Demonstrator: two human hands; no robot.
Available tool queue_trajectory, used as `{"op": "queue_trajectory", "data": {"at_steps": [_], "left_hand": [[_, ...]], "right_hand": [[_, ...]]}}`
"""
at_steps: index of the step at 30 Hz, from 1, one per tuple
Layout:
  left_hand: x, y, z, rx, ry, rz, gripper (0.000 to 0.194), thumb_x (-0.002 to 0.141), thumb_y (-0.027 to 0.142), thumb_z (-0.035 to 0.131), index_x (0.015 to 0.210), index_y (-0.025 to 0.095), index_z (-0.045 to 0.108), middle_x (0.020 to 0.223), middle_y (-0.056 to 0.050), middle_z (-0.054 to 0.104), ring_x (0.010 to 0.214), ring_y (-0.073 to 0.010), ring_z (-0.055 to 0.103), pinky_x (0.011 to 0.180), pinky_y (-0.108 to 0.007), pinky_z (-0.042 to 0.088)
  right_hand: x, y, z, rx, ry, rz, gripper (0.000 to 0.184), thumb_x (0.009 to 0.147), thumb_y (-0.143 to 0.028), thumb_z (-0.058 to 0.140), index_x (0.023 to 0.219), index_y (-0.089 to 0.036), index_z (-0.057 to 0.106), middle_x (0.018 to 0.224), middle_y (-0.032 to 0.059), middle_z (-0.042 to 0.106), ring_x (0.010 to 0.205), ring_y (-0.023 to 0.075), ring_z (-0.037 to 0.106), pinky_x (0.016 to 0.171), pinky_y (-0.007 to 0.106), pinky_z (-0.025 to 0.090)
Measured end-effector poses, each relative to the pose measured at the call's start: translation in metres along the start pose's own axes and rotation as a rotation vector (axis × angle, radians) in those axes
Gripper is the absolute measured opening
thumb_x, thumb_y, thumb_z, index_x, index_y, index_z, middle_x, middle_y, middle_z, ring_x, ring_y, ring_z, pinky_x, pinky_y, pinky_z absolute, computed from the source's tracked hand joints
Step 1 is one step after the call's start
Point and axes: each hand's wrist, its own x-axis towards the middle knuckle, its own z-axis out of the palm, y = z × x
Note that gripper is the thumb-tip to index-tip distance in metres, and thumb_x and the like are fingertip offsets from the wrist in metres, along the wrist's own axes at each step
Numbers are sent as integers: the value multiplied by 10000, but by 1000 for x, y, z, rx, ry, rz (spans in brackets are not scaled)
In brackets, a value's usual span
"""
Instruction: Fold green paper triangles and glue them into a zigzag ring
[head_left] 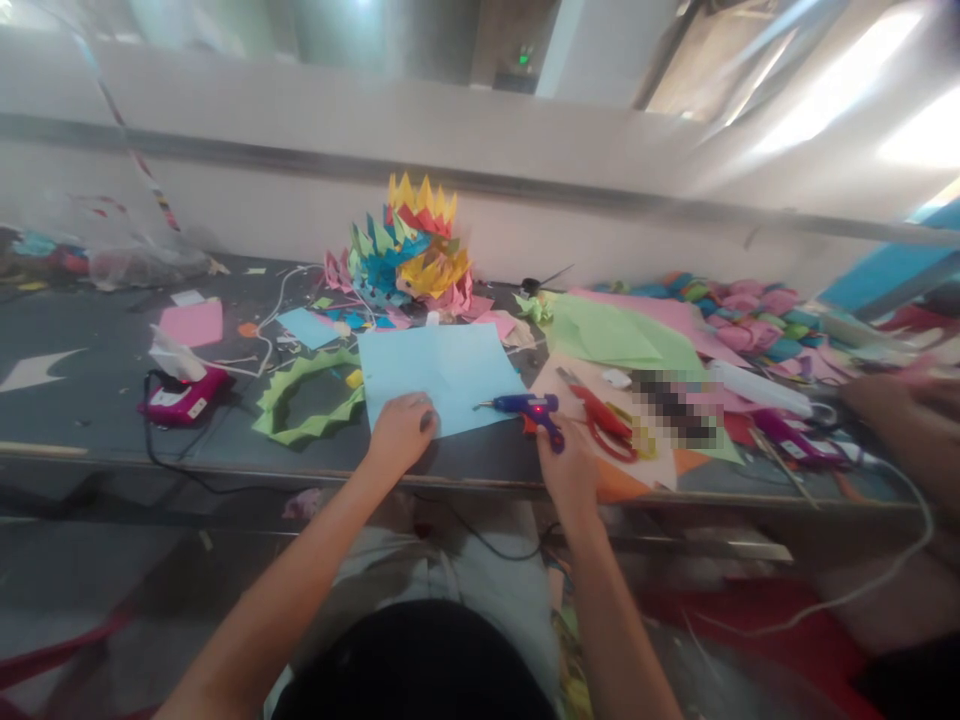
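My left hand (pixel 401 432) rests with curled fingers on the near left corner of a light blue paper sheet (pixel 442 372) lying on the dark table (pixel 90 400). My right hand (pixel 568 465) grips the handle of a blue hot glue gun (pixel 529 405), whose nozzle points left over the sheet's right edge. A green zigzag paper ring (pixel 300 405) lies just left of the sheet. Red-handled scissors (pixel 604 425) lie right of the glue gun.
A stack of colourful zigzag paper crowns (pixel 412 250) stands at the back. A pink device (pixel 184 400) with a black cable sits left. Green and pink sheets (pixel 615 335) and paper flowers (pixel 750 315) cover the right. Another person's hand (pixel 896 410) reaches in from the right.
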Motion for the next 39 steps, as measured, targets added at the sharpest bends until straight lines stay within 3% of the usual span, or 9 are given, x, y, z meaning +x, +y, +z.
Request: {"op": "queue_trajectory", "data": {"at_steps": [10, 21, 39], "left_hand": [[0, 1, -1, 25, -14, 26, 150, 832, 214, 514, 861, 202, 661, 1162, -56, 626, 1059, -228, 567, 924, -367, 429], [0, 1, -1, 34, -13, 8, 137, 824, 218, 523, 855, 212, 656, 986, -43, 673, 969, -205, 591, 880, -337, 425], [-1, 4, -4, 56, -28, -16, 145, 837, 235, 508, 883, 216, 644, 1027, -38, 668, 994, -206, 576, 871, -334, 400]], "right_hand": [[0, -2, 0, 4, -5, -55, 302, 847, -337, 445, 1009, -144, 613, 1011, 141, 673, 932, 243, 619, 804, 395, 499], [-1, -3, -2, -13, 30, -42, 301, 847, -339, 452, 1005, -144, 618, 1010, 139, 677, 943, 242, 622, 818, 397, 498], [-1, -2, -5, 31, 18, -16, 275, 836, -338, 470, 984, -156, 615, 1015, 132, 670, 964, 238, 616, 841, 408, 490]]}}
